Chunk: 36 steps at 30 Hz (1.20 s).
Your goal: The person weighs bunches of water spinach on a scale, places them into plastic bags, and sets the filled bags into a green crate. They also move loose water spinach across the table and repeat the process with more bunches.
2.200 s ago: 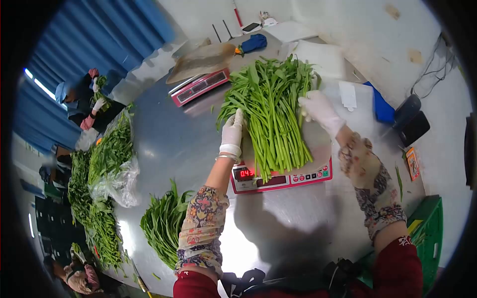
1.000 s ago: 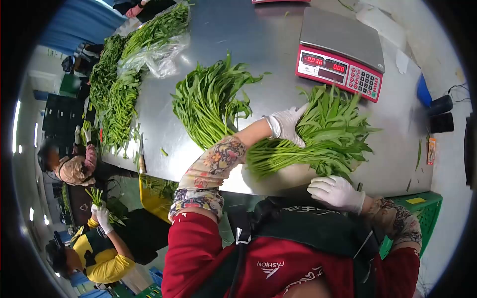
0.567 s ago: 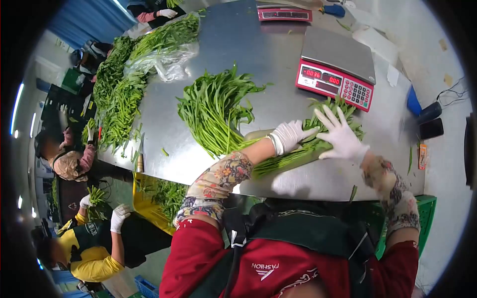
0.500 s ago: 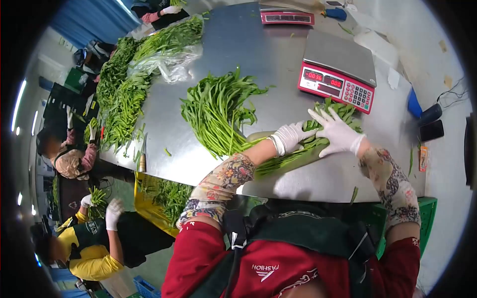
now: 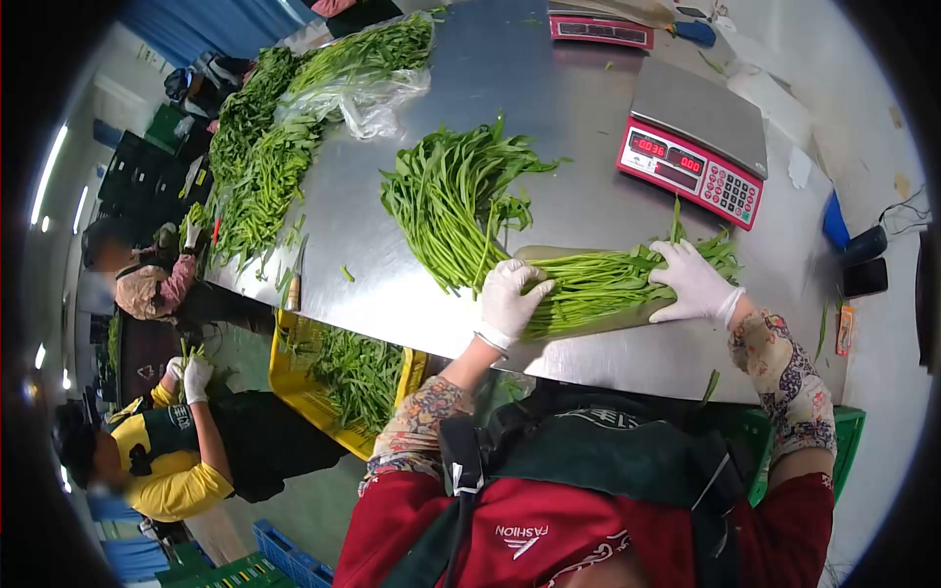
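A long bundle of leafy green stems, like water spinach (image 5: 598, 292), lies sideways on the metal table on a dull greenish-grey sheet (image 5: 627, 318). My left hand (image 5: 513, 297), in a white glove, curls closed at the stem ends. Around the leafy end, my gloved right hand (image 5: 696, 282) grips, its thumb on the near side and its fingers on the far side. Just beyond my left hand rests a loose pile of the same greens (image 5: 456, 201). A red scale (image 5: 691, 162) with a grey plate stands beyond my right hand.
More greens (image 5: 260, 176) and clear plastic (image 5: 372, 103) cover the table's left side. A knife handle (image 5: 294, 292) lies near the edge. Below stands a yellow crate (image 5: 284, 367) of greens. Two co-workers, one in a yellow sleeve (image 5: 186, 485), are at the left. A phone (image 5: 864, 280) lies right.
My left hand has moved left along the bundle to its stem ends, uncovering the stems. My right hand has gone from spread fingers to gripping the leafy end. The view has shifted slightly.
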Tool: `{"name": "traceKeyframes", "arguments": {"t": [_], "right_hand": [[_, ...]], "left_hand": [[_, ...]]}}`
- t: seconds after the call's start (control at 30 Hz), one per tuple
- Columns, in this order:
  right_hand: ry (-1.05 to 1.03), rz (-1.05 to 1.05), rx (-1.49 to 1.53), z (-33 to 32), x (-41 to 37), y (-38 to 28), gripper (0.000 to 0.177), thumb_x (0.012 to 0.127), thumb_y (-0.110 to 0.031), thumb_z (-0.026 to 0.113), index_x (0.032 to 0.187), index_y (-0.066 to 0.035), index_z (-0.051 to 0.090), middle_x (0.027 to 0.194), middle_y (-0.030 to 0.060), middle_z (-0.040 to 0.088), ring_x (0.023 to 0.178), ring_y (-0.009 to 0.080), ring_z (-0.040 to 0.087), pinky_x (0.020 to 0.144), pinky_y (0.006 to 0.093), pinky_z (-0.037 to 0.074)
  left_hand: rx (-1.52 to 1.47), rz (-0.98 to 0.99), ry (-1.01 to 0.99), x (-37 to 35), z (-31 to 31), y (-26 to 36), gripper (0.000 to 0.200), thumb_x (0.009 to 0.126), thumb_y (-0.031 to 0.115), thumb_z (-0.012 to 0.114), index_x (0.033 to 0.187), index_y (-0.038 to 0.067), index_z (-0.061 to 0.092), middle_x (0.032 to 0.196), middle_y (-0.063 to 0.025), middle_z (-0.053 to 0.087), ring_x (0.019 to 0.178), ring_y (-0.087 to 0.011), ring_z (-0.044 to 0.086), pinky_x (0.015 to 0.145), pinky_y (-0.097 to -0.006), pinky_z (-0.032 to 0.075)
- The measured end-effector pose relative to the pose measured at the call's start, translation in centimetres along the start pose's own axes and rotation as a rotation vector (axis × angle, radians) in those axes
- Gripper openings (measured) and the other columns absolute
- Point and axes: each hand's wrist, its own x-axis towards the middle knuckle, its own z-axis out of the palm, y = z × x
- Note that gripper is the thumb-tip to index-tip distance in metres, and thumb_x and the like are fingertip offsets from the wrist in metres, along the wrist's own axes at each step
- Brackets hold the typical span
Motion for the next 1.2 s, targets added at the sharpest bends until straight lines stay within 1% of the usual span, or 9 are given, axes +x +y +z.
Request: {"name": "traceKeyframes", "arguments": {"t": [0.47, 0.57, 0.73, 0.9, 0.93, 0.97, 1.03, 1.07, 1.2], "right_hand": [[0.052, 0.008, -0.007, 0.7, -0.6, -0.2, 0.052, 0.062, -0.045, 0.074, 0.092, -0.005, 0.06, 0.123, 0.0233, 0.042, 0.116, 0.0385, 0.041, 0.1, 0.0448, 0.031], [0.059, 0.014, -0.017, 0.9, -0.7, -0.3, 0.051, 0.062, -0.045, 0.074, 0.092, -0.005, 0.06, 0.123, 0.0226, 0.041, 0.116, 0.0383, 0.041, 0.1, 0.0449, 0.031], [0.088, 0.028, -0.026, 1.2, -1.5, -1.0, 0.051, 0.063, -0.042, 0.075, 0.094, -0.006, 0.059, 0.125, 0.0223, 0.039, 0.115, 0.0378, 0.041, 0.1, 0.0454, 0.031], [0.148, 0.016, -0.037, 2.1, -2.3, -1.2, 0.053, 0.061, -0.04, 0.077, 0.096, -0.004, 0.058, 0.126, 0.0227, 0.038, 0.117, 0.0406, 0.038, 0.1, 0.0478, 0.031], [0.15, 0.024, -0.047, 2.0, -2.4, -1.4, 0.052, 0.062, -0.04, 0.076, 0.096, -0.005, 0.058, 0.126, 0.0227, 0.038, 0.118, 0.0394, 0.038, 0.1, 0.0473, 0.031], [0.152, 0.033, -0.055, 2.0, -2.4, -1.5, 0.051, 0.062, -0.04, 0.076, 0.096, -0.005, 0.058, 0.126, 0.0226, 0.039, 0.119, 0.0383, 0.038, 0.101, 0.0469, 0.03], [0.152, 0.022, -0.041, 2.3, -2.4, -1.4, 0.052, 0.062, -0.04, 0.076, 0.096, -0.005, 0.058, 0.126, 0.0227, 0.039, 0.12, 0.0383, 0.037, 0.101, 0.0468, 0.03], [0.15, 0.016, -0.038, 2.2, -2.4, -1.2, 0.052, 0.062, -0.04, 0.076, 0.096, -0.005, 0.058, 0.126, 0.0227, 0.039, 0.121, 0.0383, 0.037, 0.101, 0.0467, 0.03], [0.13, 0.034, -0.015, 2.0, -2.5, -1.5, 0.056, 0.062, -0.041, 0.076, 0.101, -0.005, 0.056, 0.129, 0.0227, 0.037, 0.123, 0.0389, 0.035, 0.102, 0.0466, 0.029]], "left_hand": [[0.332, -0.091, 0.101, -2.7, 2.3, 2.4, 0.027, 0.071, 0.035, 0.073, 0.084, 0.012, 0.071, 0.129, -0.0095, 0.051, 0.128, -0.0316, 0.036, 0.108, -0.048, 0.019], [0.213, -0.271, 0.059, -2.3, 2.5, 3.3, 0.025, 0.073, 0.03, 0.071, 0.087, 0.011, 0.07, 0.128, -0.0113, 0.052, 0.129, -0.0327, 0.035, 0.108, -0.0496, 0.019], [0.025, -0.235, 0.393, -3.1, 3.2, -0.3, 0.015, 0.074, 0.013, 0.07, 0.076, 0.002, 0.06, 0.107, -0.0123, 0.059, 0.098, -0.0315, 0.055, 0.089, -0.0398, 0.042], [-0.539, -1.033, 1.036, -3.2, -8.1, -2.7, 0.025, 0.081, 0.002, 0.06, 0.105, 0.0, 0.053, 0.111, -0.0158, 0.053, 0.107, -0.0282, 0.051, 0.096, -0.0391, 0.042], [0.063, -1.02, 0.95, -5.0, -9.2, -7.1, 0.033, 0.083, 0.005, 0.06, 0.114, -0.001, 0.051, 0.116, -0.0193, 0.051, 0.108, -0.0296, 0.052, 0.098, -0.0399, 0.04], [0.423, -0.695, 1.008, -5.7, -9.0, -9.6, 0.043, 0.085, 0.006, 0.058, 0.124, -0.003, 0.046, 0.123, -0.0202, 0.049, 0.109, -0.0287, 0.052, 0.099, -0.0383, 0.04], [0.398, -0.409, 0.695, -3.1, -8.4, -5.5, 0.054, 0.085, 0.007, 0.06, 0.132, -0.003, 0.038, 0.132, -0.0196, 0.045, 0.114, -0.0287, 0.051, 0.101, -0.0366, 0.039], [-0.064, -0.187, 0.644, -1.2, -6.6, -3.2, 0.059, 0.085, 0.01, 0.06, 0.136, -0.003, 0.033, 0.136, -0.0188, 0.043, 0.122, -0.0281, 0.045, 0.105, -0.0373, 0.035], [0.216, 0.159, 0.109, 4.1, 2.5, 5.1, 0.056, 0.089, 0.03, 0.056, 0.133, -0.001, 0.041, 0.134, -0.0214, 0.044, 0.125, -0.0348, 0.041, 0.107, -0.0439, 0.028]]}}
